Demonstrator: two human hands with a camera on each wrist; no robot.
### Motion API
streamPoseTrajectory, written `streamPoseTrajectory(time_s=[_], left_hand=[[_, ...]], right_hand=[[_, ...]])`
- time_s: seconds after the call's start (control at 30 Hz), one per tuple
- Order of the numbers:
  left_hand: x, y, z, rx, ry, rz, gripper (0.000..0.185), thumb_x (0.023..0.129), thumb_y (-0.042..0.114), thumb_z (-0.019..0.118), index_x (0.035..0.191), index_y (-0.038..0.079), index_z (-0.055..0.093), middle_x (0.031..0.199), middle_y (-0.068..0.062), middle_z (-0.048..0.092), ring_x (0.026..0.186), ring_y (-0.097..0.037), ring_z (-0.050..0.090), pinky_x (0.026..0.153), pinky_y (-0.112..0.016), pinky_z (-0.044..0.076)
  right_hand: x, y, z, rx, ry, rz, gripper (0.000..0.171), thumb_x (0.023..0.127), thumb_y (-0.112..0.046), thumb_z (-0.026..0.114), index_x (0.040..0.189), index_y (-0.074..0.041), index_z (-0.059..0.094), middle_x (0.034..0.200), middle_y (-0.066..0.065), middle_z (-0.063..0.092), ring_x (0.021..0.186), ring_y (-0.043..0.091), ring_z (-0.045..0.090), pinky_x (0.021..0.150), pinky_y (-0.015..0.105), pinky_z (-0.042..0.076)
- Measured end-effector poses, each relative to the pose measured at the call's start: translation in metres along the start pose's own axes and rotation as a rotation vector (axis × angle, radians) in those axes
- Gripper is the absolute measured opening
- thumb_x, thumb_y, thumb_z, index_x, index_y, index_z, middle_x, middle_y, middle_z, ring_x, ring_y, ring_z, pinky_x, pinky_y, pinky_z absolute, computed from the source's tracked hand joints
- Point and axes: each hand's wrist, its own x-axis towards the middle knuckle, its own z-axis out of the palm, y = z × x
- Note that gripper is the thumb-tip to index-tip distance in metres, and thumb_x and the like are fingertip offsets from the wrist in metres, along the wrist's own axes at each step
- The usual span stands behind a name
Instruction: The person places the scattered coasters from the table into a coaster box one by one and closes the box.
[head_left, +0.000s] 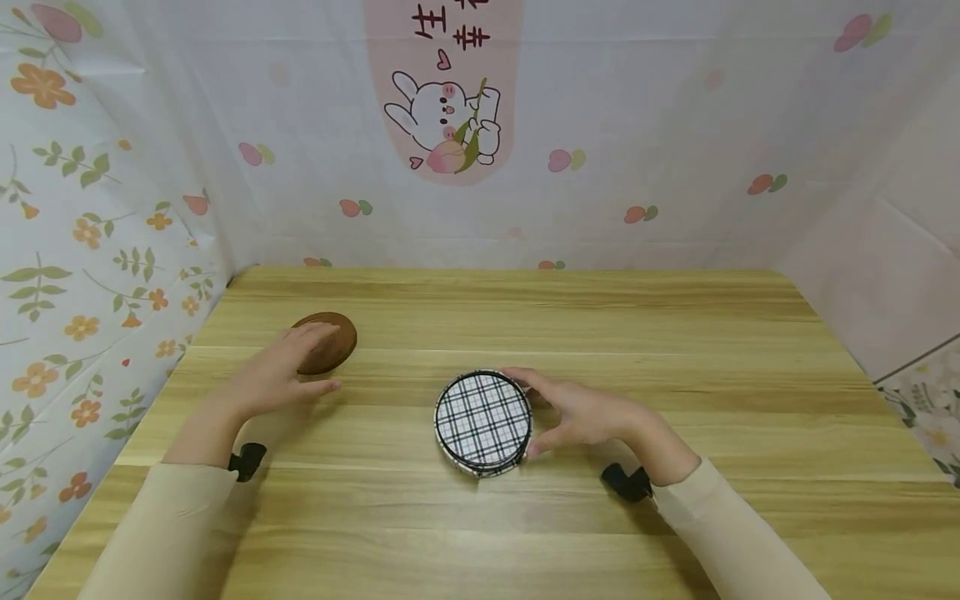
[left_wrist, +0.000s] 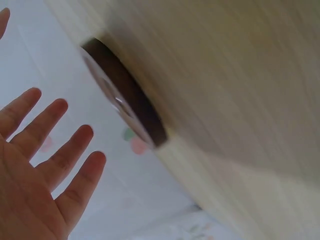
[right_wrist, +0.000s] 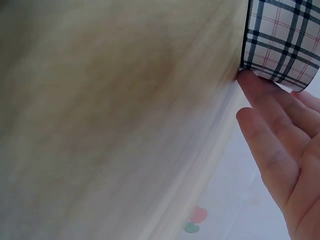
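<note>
In the head view a round box in black-and-white plaid [head_left: 483,419] stands on the table left of my right hand [head_left: 581,412]. The hand's thumb and fingers are spread along the box's right side. Straight fingers [right_wrist: 272,112] come right up to the box's lower edge in the right wrist view. My left hand [head_left: 277,379] overlaps a flat, round brown wooden dish [head_left: 341,346] at the table's left. Its fingers are spread and hold nothing. In the left wrist view a gap shows between those fingertips and the brown dish [left_wrist: 127,87].
The wood-grain tabletop [head_left: 675,333] ends at a white back curtain [head_left: 637,100] with a rabbit print. A flower-patterned cloth [head_left: 82,250] hangs along the left side. A black wrist-worn camera [head_left: 626,482] sits under the right wrist, close above the table.
</note>
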Motion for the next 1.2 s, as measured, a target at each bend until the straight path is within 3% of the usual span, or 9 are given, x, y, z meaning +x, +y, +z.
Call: streamPoseTrajectory(time_s=[0.17,0.3,0.5,0.9,1.2], left_hand=[[0.004,-0.017,-0.006,0.024,0.001,-0.059,0.085,0.086,0.038,0.076,0.151,0.000,0.035,0.153,-0.028,0.035,0.139,-0.054,0.030,0.110,-0.068,0.028],[0.009,-0.027,-0.008,0.023,-0.036,-0.093,0.093,0.084,0.044,0.077,0.153,0.002,0.031,0.154,-0.028,0.033,0.139,-0.054,0.028,0.110,-0.070,0.027],[0.020,-0.032,-0.009,0.015,-0.086,-0.148,0.107,0.083,0.052,0.076,0.155,-0.002,0.020,0.158,-0.030,0.027,0.141,-0.055,0.024,0.112,-0.069,0.025],[0.038,-0.043,-0.009,0.018,-0.138,-0.153,0.113,0.080,0.049,0.079,0.154,-0.009,0.017,0.155,-0.035,0.026,0.139,-0.057,0.027,0.111,-0.069,0.027],[0.039,-0.048,-0.009,0.054,-0.160,-0.112,0.101,0.077,0.049,0.081,0.149,-0.005,0.034,0.149,-0.035,0.036,0.133,-0.058,0.032,0.107,-0.073,0.029]], right_hand=[[-0.003,0.000,-0.001,0.013,0.015,-0.017,0.098,0.084,-0.024,0.079,0.158,-0.007,0.017,0.156,0.018,0.038,0.138,0.038,0.045,0.114,0.058,0.036],[-0.004,0.000,-0.001,0.011,0.019,-0.042,0.096,0.084,-0.025,0.079,0.157,-0.006,0.019,0.156,0.018,0.037,0.137,0.037,0.046,0.113,0.057,0.037],[-0.003,0.001,-0.001,0.026,0.018,-0.039,0.096,0.084,-0.025,0.079,0.157,-0.007,0.020,0.156,0.017,0.038,0.136,0.038,0.047,0.113,0.056,0.038],[0.000,0.000,0.000,0.024,0.019,-0.030,0.096,0.084,-0.024,0.080,0.157,-0.007,0.019,0.154,0.018,0.040,0.136,0.038,0.047,0.113,0.056,0.038],[-0.001,0.000,0.000,0.028,0.016,-0.020,0.096,0.084,-0.023,0.080,0.157,-0.007,0.019,0.154,0.017,0.040,0.136,0.038,0.048,0.113,0.055,0.039]])
